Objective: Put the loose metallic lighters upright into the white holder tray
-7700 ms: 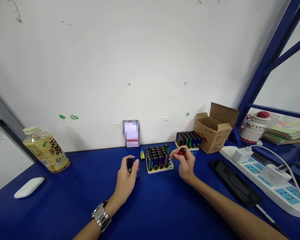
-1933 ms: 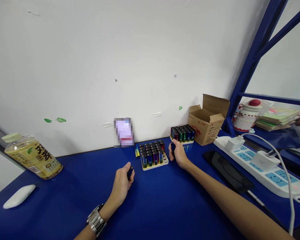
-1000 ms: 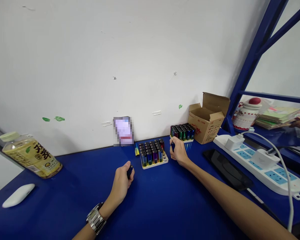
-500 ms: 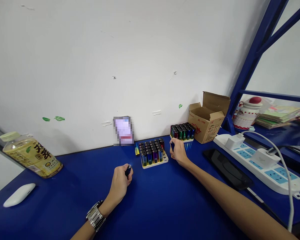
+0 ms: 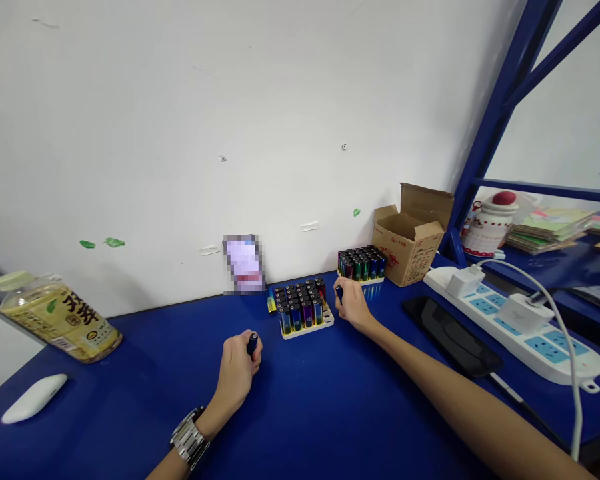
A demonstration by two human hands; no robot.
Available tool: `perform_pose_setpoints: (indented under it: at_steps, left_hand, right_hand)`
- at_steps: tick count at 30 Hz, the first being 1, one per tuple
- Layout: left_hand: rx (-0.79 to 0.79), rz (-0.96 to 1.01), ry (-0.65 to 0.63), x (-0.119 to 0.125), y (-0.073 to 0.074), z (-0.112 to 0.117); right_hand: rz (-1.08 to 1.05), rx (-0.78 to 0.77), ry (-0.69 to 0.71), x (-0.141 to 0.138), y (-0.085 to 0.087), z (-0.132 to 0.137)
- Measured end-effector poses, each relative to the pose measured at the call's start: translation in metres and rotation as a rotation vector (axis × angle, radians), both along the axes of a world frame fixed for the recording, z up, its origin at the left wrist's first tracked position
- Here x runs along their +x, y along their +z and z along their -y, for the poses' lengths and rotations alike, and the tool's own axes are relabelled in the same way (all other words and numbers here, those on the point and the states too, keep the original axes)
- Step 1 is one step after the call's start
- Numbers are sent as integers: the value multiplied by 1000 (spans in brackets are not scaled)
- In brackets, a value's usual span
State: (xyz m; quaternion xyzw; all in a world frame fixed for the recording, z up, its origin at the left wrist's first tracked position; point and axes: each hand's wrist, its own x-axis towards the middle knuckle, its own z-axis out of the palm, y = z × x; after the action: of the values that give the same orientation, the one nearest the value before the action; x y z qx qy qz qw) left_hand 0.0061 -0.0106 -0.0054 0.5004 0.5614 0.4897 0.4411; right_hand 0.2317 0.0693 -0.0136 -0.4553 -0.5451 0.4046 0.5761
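My left hand rests on the blue table, fist closed round a dark blue lighter held upright. My right hand is closed on another dark lighter just right of a cream tray of lighters. A second tray of lighters stands behind my right hand. One yellow and blue lighter lies beside the near tray's left end.
An open cardboard box stands at the back right. A white power strip and a black phone lie to the right. A tea bottle and a white mouse lie at the far left.
Since the earliest frame my right hand has swapped a red lighter for a dark one. My left hand drew back from the tray and, in the last second, tilted its lighter upright.
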Motion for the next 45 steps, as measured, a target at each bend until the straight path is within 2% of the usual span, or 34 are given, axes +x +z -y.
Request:
perform_pose_setpoints:
  at_steps: [6,14,18,20,27,40,45]
  left_hand:
    - [17,15,-6,0,-1,0]
    - [5,70,17,1,-1,-2]
    - [-16,119,12,1,-1,-3]
    - [-27,124,17,1,-1,-3]
    - [23,-29,-3,-1,0,-1]
    - [-39,-148,48,5,7,2]
    - [-53,-168,59,8,11,3]
  right_hand:
    - [-35,-47,12,-1,-2,0]
    - [-59,50,39,-2,-4,-1]
    - [116,175,-94,0,-2,0]
    - [160,187,-127,1,-2,0]
    - [93,123,-29,1,-10,0]
    - [372,337,-222,4,-7,1]
    - [456,453,-191,8,-3,3]
